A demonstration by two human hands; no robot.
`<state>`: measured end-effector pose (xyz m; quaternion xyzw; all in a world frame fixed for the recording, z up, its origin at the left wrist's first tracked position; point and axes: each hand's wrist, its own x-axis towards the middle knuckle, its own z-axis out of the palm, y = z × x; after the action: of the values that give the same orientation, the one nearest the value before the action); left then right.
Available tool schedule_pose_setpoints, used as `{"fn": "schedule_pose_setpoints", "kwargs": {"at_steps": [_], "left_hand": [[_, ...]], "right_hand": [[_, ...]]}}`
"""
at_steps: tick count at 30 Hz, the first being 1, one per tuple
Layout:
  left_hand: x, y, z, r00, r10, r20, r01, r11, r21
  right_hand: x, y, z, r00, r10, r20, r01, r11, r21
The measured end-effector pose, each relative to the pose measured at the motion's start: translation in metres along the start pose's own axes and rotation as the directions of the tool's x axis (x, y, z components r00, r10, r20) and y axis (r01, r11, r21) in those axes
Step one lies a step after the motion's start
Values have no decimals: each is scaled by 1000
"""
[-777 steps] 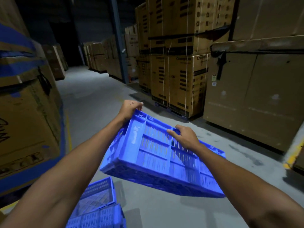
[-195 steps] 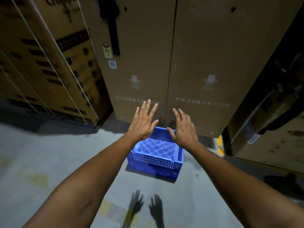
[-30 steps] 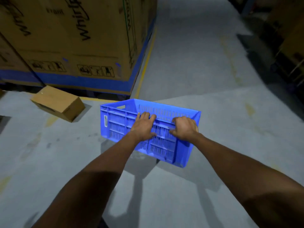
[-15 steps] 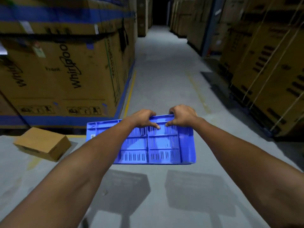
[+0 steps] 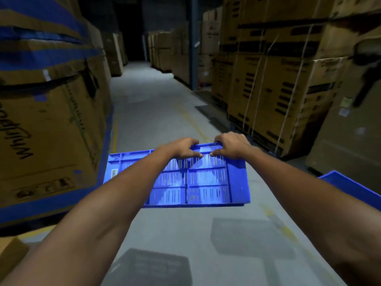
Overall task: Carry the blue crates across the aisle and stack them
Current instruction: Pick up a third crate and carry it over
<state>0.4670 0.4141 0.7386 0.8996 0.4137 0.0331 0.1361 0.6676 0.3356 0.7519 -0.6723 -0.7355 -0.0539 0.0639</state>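
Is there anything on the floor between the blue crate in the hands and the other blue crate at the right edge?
Nothing visible: bare grey floor lies between the carried blue plastic crate and the second blue crate beyond the right forearm.

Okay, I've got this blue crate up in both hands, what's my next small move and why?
Probably turn right and carry it toward the other blue crate at the right edge. The left hand and right hand both grip the far rim of the held crate, which is clear of the floor, so it seems ready to stack.
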Motion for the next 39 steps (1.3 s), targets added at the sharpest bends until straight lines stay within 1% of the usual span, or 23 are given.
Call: {"fn": "schedule_pose_setpoints", "kwargs": {"at_steps": [2, 5, 7, 9, 11, 13, 16, 20, 22, 24, 29, 30, 32, 34, 36, 39], "left_hand": [[22, 37, -1, 999, 44, -8, -43, 998, 55], [60, 98, 1, 992, 124, -1, -123, 985, 120], [88, 140, 7, 985, 170, 15, -170, 973, 155], [118, 183, 16, 971, 235, 45, -239, 951, 196], [148, 225, 27, 953, 291, 82, -302, 926, 227], [177, 264, 38, 940, 325, 99, -340, 908, 244], [221, 308, 56, 937, 331, 114, -349, 906, 240], [271, 354, 77, 934, 316, 169, -352, 897, 266], [299, 369, 89, 927, 347, 144, -375, 881, 290], [327, 384, 98, 916, 388, 102, -400, 864, 305], [402, 424, 103, 877, 481, 24, -448, 798, 403], [421, 431, 104, 867, 499, 15, -457, 782, 423], [460, 442, 105, 844, 536, 4, -474, 743, 473], [500, 453, 105, 822, 570, 6, -494, 707, 506], [541, 462, 104, 798, 602, 6, -521, 685, 509], [599, 472, 105, 779, 625, 40, -558, 664, 497]], "right_hand": [[-13, 35, -10, 998, 68, -3, -68, 998, 19], [-33, 97, -24, 981, 192, 31, -194, 976, 95], [-44, 139, -34, 955, 275, 113, -286, 954, 91], [-53, 181, -40, 904, 343, 254, -364, 931, 37], [-61, 226, -39, 851, 375, 368, -414, 910, 30], [-72, 271, -36, 823, 409, 393, -472, 879, 73], [-92, 327, -30, 815, 484, 318, -530, 845, 74], [-106, 377, -16, 824, 554, 117, -562, 825, 51], [-106, 400, -8, 817, 576, 33, -577, 817, 17], [-104, 426, -2, 793, 609, -20, -609, 793, 0], [-88, 497, 8, 738, 671, -64, -673, 740, 2], [-80, 512, 8, 736, 675, -49, -676, 737, -12], [-62, 545, 8, 737, 676, 26, -674, 737, -47], [-42, 576, 9, 720, 690, 77, -687, 724, -60], [-24, 605, 11, 699, 713, 55, -712, 701, -41], [-2, 646, 19, 677, 736, -20, -736, 676, -34]]}}
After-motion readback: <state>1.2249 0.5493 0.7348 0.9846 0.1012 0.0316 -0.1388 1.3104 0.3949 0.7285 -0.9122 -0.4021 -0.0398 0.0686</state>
